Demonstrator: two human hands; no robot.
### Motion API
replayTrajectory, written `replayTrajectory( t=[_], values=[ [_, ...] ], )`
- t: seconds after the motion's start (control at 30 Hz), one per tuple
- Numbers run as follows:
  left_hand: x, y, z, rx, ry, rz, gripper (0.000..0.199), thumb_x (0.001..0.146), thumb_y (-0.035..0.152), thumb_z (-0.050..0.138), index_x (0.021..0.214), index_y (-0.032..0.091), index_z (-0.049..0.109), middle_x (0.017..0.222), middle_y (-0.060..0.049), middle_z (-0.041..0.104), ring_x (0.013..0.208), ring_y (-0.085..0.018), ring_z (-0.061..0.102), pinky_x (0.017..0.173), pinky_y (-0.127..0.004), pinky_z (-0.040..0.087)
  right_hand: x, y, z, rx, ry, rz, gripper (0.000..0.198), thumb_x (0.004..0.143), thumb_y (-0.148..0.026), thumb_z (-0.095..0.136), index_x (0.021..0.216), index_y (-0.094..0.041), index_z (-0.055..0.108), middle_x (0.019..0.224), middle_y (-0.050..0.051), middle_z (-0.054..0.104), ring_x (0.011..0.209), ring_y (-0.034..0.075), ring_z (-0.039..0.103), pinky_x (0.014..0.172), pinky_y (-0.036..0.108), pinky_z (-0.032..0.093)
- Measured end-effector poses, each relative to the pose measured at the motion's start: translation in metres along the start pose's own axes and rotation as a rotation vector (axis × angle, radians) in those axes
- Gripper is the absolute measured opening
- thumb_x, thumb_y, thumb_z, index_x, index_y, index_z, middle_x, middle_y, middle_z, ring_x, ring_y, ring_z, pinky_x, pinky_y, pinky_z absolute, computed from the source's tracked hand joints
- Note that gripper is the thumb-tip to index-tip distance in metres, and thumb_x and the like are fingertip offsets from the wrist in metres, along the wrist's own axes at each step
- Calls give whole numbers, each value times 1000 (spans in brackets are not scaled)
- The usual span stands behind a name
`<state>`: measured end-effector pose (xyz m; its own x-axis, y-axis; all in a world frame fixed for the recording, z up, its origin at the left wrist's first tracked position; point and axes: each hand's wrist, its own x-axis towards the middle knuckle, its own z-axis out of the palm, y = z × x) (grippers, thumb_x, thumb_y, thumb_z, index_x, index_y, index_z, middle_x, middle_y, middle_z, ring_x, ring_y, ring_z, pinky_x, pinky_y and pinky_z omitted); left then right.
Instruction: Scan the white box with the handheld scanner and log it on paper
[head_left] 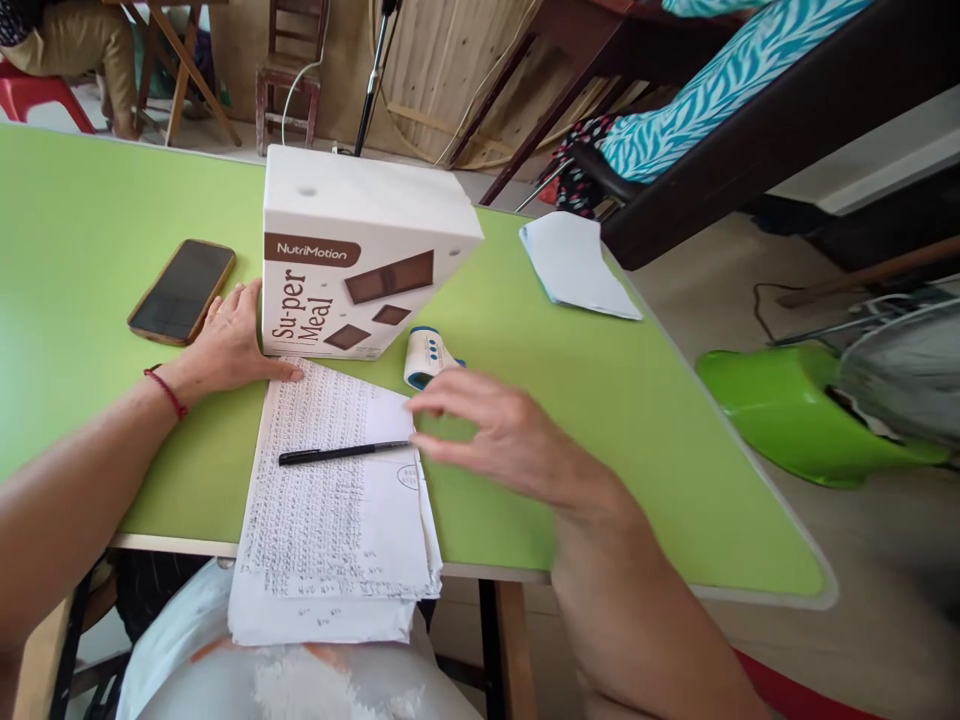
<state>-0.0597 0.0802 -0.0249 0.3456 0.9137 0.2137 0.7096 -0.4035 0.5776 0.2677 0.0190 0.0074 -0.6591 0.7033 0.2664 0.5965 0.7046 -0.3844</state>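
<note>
My left hand (236, 335) rests with spread fingers against the lower left edge of a white NutriMotion box (315, 300), its thumb lying on the top of a stack of handwritten sheets (322, 530). A black pen (337, 453) lies across those sheets. Just past the pen's right end hovers my right hand (495, 430), thumb and fingers apart with nothing between them. Behind its fingertips stands a small white and blue device (426, 355), probably a forehead thermometer, partly covered by the hand. A dark-screened phone (184, 290) lies left of my left hand.
The green table (600, 450) carries another pile of white paper (577, 265) near its right edge. The handwritten stack overhangs the front edge. Right of the table is a bright green plastic seat (795, 410). A seated person (75, 50) is at the far left.
</note>
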Motion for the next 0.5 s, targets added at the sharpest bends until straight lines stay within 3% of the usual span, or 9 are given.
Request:
replayTrajectory(
  t=[0.1, 0.17, 0.3, 0.4, 0.5],
  values=[
    [0, 5, -2, 121, -63, -97, 112, 58, 69, 82, 146, 20, 35, 151, -18, 36, 142, -48, 29, 118, -65, 23, 3, -16, 8, -1, -203, -152, 16, 92, -22, 57, 93, -19, 73, 79, 5, 68, 75, 19, 63, 68, 34, 48],
    [1, 7, -3, 136, -62, -102, 112, 57, 69, 81, 146, 18, 36, 149, -19, 39, 140, -49, 32, 116, -65, 26, 5, -16, 11, -30, -199, -162, 19, 92, -17, 54, 85, -20, 71, 72, 4, 66, 68, 17, 60, 62, 33, 45],
    [1, 2, -2, 103, -60, -72, 111, 55, 66, 84, 145, 20, 38, 146, -20, 41, 136, -50, 34, 113, -68, 27, 5, -13, 13, 146, 124, 58, 9, 82, -18, 59, 76, -23, 63, 63, -2, 63, 56, 13, 55, 54, 29, 42],
    [-2, -3, -1, 85, -56, -39, 107, 58, 61, 84, 147, 22, 37, 145, -18, 42, 135, -50, 35, 112, -69, 28, 6, -17, 20, 497, 404, 268, 10, 76, -20, 64, 75, -25, 55, 64, -4, 62, 55, 12, 55, 53, 28, 45],
    [-4, -6, -2, 77, -41, -36, 106, 59, 59, 85, 147, 25, 37, 143, -17, 43, 135, -49, 36, 112, -68, 28, 11, -25, 36, 827, 414, 404, 10, 79, -26, 59, 76, -24, 50, 60, -5, 59, 53, 12, 56, 52, 28, 46]
  ],
)
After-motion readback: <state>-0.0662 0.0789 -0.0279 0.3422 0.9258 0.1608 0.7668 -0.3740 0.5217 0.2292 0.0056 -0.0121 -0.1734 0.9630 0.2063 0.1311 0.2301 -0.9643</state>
